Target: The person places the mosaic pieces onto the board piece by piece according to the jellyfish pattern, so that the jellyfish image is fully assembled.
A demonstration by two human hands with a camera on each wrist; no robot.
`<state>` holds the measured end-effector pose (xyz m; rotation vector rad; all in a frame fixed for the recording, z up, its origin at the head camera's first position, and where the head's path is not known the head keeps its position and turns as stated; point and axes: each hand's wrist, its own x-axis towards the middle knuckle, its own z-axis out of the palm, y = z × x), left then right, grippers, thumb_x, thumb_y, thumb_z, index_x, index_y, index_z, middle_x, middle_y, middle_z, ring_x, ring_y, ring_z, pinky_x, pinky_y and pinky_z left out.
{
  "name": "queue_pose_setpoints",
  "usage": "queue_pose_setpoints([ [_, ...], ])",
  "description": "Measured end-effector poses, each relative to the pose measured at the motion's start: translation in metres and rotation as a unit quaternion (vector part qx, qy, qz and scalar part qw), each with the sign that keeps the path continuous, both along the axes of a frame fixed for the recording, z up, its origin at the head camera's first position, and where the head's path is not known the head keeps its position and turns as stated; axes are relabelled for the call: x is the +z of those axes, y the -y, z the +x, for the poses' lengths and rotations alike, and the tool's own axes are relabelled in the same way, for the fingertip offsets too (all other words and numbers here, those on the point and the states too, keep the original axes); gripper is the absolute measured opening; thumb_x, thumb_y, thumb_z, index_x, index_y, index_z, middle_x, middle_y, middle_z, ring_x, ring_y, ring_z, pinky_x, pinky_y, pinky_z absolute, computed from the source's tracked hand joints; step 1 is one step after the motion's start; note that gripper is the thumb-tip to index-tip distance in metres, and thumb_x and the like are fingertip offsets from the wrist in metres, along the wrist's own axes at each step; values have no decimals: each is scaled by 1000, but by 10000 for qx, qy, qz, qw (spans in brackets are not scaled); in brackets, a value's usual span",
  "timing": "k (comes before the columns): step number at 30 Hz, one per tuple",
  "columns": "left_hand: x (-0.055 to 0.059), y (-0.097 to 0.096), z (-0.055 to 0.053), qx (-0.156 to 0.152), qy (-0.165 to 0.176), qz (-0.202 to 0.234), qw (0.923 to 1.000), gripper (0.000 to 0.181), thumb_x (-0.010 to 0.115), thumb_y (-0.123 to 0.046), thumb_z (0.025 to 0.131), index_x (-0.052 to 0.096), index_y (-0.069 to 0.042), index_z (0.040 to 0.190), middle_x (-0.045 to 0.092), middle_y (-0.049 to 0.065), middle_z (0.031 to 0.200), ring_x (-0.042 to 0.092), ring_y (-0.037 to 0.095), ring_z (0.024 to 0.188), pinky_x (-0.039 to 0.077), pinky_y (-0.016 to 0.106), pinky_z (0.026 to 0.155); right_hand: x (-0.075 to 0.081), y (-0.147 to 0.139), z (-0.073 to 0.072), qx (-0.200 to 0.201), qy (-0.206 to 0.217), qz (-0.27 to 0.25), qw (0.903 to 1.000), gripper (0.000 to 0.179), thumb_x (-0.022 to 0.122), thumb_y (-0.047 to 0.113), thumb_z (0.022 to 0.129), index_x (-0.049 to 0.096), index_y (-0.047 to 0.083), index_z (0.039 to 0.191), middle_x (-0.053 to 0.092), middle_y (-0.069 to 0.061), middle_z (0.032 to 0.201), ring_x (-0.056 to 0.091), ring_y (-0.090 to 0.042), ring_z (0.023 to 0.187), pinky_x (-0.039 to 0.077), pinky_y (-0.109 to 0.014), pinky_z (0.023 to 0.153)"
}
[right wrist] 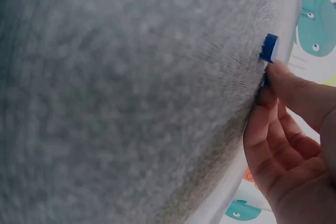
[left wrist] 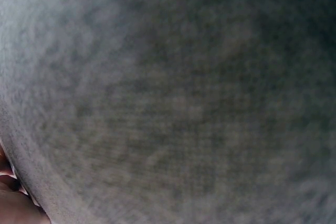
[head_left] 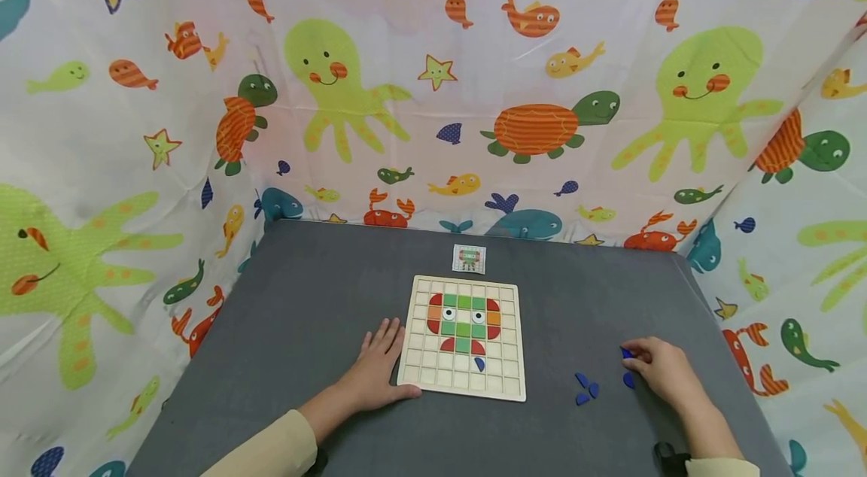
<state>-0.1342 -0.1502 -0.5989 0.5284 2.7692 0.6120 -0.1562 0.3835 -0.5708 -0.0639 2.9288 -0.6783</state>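
Observation:
My left hand [head_left: 375, 372] lies spread on the table at the left edge of a square wooden grid board [head_left: 423, 372], its thumb by the front corner. Part of that hand [left wrist: 18, 205] shows at the left wrist view's lower corner. Red, orange, green and eye-marked tiles form a figure on the board, with a single blue piece [head_left: 479, 364] below them. At the right, my right hand [head_left: 660, 372] pinches a small blue piece [head_left: 626, 353] between thumb and forefinger, down at the table. Another blue piece [right wrist: 270, 48] lies just beside the thumb.
Several loose blue pieces [head_left: 582, 399] lie between the board and my right hand. Behind the board is a small picture card [head_left: 469, 259] showing a similar figure. The grey table [head_left: 325, 274] is enclosed by a sea-animal curtain [head_left: 406, 199] at the back and sides.

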Motion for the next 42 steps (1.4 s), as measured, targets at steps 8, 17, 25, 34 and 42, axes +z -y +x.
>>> queue_pose_setpoints([
  [8, -2, 0, -2, -75, -19, 26, 10000, 121, 63, -80, 79, 16, -4, 162, 8, 16, 170, 2, 35, 157, 12, 65, 121, 6, 16, 4, 197, -423, -44, 9989, 24, 76, 11, 90, 74, 1, 112, 70, -17, 103, 67, -28, 86, 54, -50, 74],
  [17, -1, 2, -2, -39, -25, 125, 9999, 120, 64, -78, 80, 17, -4, 162, 8, 16, 170, 3, 36, 157, 11, 65, 120, 23, 65, 5, 550, -1100, -480, 9913, 23, 78, 7, 86, 76, 4, 109, 71, -10, 98, 67, -18, 77, 54, -33, 65],
  [25, 0, 1, 0, -25, -37, 60, 10000, 119, 64, -77, 81, 17, -3, 161, 9, 18, 169, 4, 37, 157, 12, 65, 121, 28, 102, 3, 888, -1401, -639, 9841, 22, 79, 6, 86, 78, 5, 108, 71, -6, 102, 63, -10, 75, 53, -27, 64],
  [34, -3, 2, 0, -35, -57, 96, 9999, 119, 63, -78, 81, 17, -4, 161, 9, 17, 169, 4, 37, 157, 11, 65, 120, 29, 142, 6, 1386, -1392, -914, 9763, 22, 80, 4, 84, 77, 6, 106, 69, -1, 99, 54, -3, 73, 50, -25, 64],
  [42, -7, 2, -1, -11, -9, -26, 10000, 121, 61, -81, 80, 15, -6, 162, 7, 14, 170, 1, 33, 158, 10, 63, 122, 27, 173, 10, 1853, -980, -1168, 9708, 23, 79, 5, 86, 76, 8, 109, 69, -2, 100, 51, -3, 74, 46, -21, 62],
])
